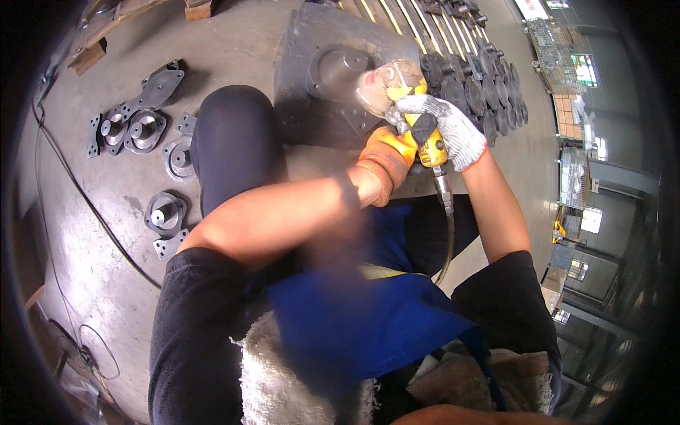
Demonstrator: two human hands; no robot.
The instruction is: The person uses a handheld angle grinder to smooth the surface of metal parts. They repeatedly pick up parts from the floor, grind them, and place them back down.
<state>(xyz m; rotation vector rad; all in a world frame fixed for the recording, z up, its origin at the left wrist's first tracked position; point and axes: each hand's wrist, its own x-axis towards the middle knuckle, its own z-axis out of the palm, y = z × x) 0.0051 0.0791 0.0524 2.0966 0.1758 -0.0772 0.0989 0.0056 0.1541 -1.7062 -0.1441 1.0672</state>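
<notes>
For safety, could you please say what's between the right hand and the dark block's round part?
The yellow power tool's front end, as the head view shows.

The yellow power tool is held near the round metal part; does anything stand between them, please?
Nothing visible stands between the yellow power tool, held by the left hand and the right hand, and the round metal part; whether they touch, I cannot tell.

Single head-worn fisheye view, looking down from above, near the yellow power tool
</notes>
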